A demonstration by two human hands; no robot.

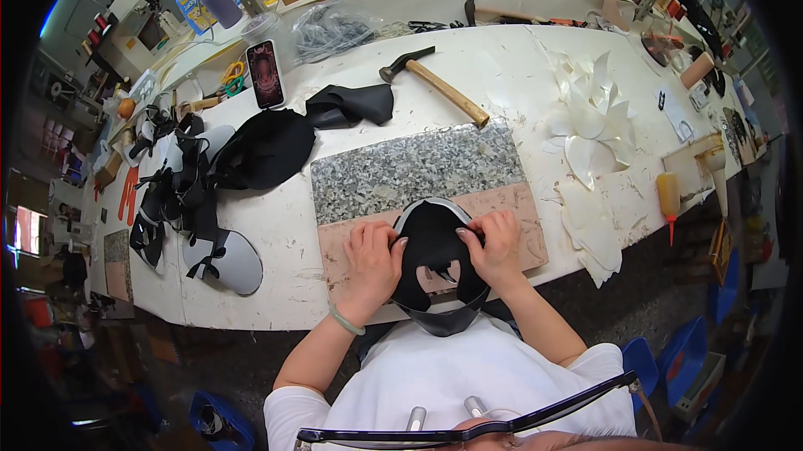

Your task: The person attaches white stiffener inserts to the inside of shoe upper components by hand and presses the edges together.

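Pinching of a black shoe piece (425, 238) is done by both hands. Its left side is held between the thumb and bent fingers of the left grip (371, 262), and its right side by the right grip (497, 247). Both grips are nearly closed, and just the thin edge seems to be caught, though some fingertips are hidden. The piece is held over the pink strip (341, 257) at the table's (280, 238) near edge, and its bottom end is hung past that edge. A yellow and blue box (191, 9) with big letters is partly blocked by a purple cup (220, 4). Marks on the phone (264, 74) are too small to be read.
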